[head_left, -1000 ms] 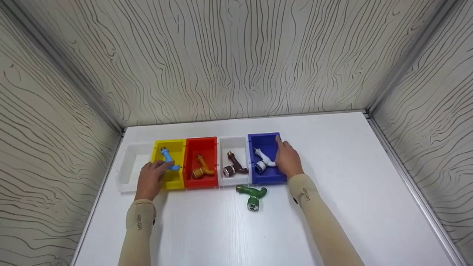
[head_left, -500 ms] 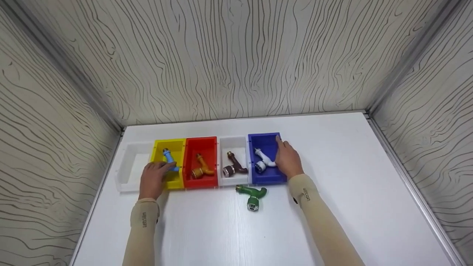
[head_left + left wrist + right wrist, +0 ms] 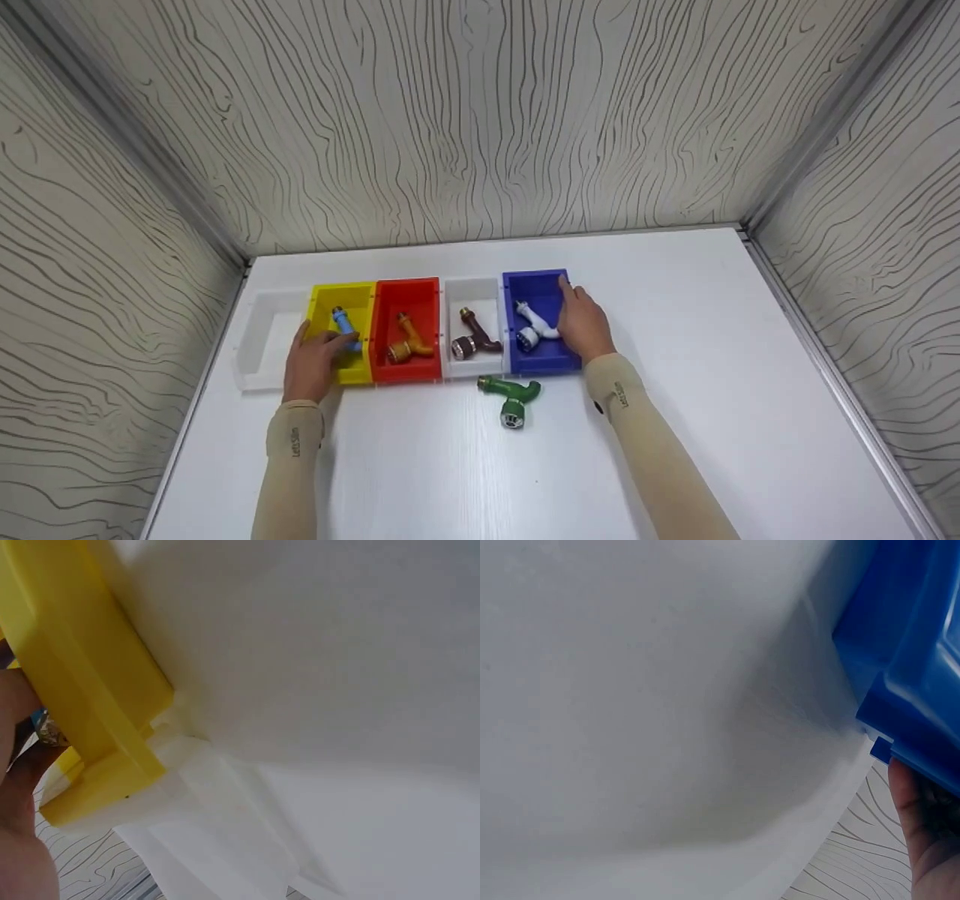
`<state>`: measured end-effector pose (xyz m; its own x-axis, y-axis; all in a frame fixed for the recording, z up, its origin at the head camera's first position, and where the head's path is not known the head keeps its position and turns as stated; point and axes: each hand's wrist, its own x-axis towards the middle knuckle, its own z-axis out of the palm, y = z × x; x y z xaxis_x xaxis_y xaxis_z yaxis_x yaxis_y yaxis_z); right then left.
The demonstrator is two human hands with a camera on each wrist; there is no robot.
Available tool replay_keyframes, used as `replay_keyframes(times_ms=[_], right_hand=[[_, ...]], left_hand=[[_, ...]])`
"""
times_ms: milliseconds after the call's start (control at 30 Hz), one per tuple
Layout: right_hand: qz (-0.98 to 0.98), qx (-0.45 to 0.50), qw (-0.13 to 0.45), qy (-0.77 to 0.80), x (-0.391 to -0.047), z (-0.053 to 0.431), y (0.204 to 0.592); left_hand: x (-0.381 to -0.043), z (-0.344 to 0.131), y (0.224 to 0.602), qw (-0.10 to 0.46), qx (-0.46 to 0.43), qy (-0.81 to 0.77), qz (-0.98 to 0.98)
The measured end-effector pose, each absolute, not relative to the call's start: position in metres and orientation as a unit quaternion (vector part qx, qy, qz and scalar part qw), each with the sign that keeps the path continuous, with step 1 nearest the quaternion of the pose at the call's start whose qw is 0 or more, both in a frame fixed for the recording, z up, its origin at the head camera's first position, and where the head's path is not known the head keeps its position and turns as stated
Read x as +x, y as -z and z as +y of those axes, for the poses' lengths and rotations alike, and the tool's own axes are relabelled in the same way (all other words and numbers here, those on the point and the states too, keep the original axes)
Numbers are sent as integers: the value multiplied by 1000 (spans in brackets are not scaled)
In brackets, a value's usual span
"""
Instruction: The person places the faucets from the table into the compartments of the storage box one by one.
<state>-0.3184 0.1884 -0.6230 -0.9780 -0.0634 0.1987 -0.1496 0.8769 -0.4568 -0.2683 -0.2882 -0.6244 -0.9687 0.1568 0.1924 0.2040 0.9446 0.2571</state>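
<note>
In the head view my left hand (image 3: 309, 364) reaches over the front left of the yellow bin (image 3: 361, 298). Its fingers hold a light blue tap (image 3: 343, 321) low inside that bin; the tap's knob is hidden under the hand. The left wrist view shows a bit of metal and blue between fingers (image 3: 15, 697) behind the yellow wall. On the right, my right hand (image 3: 586, 324) grips the right rim of the blue bin (image 3: 536, 282), where a white tap (image 3: 536, 322) lies. A fingertip touches the blue bin's edge in the right wrist view.
Between them, the red bin (image 3: 409, 292) holds an orange-brown tap (image 3: 409, 337) and a white bin (image 3: 484, 292) a dark brown tap (image 3: 476, 330). Another white bin (image 3: 270, 307) stands far left. A green tap (image 3: 514, 390) lies on the white table (image 3: 450, 480) in front.
My left hand has shifted slightly right, and the light blue tap has come down lower and nearer in the yellow bin. The left index finger now sits higher. My right hand stays put.
</note>
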Motion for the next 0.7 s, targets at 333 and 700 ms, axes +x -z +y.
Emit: replay_keyframes(times_ms=[333,700], right_hand=[[-966,43,74,-242,-319,188,620],[-963,53,100,-245,-319,187,624]], left_hand=[[-275,-290,623,45,-80,144,-985],[-277,-290,622,28,-83,143,-986]])
